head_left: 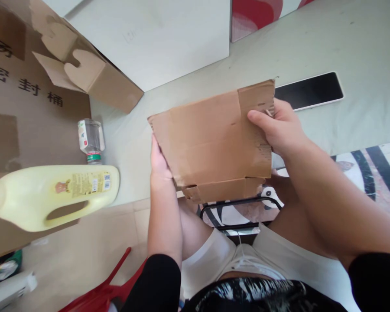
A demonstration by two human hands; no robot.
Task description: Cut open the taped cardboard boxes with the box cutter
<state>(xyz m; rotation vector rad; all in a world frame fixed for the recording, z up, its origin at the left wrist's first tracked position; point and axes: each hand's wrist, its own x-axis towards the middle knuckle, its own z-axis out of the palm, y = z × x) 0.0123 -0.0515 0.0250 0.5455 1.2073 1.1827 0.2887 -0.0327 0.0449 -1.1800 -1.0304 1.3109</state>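
A brown cardboard box [208, 134], folded flat or nearly so, is held in front of me over the table's near edge. My right hand [284, 128] grips its right side, thumb on top and the other fingers mostly hidden. At the left edge, my left hand [160, 160] supports the cardboard from the side, its fingertips out of sight underneath. A narrow flap hangs along the near edge, above my lap. Just beyond the right hand lies a phone [312, 90] with a dark screen, partly covered by the cardboard.
A large printed carton [39, 130] stands at the left. Near it are a pale yellow jug [35, 190] with a handle and a small clear bottle [91, 136]. A white box [169, 39] stands at the back of the pale table [360, 56]. A red chair [100, 290] is at lower left.
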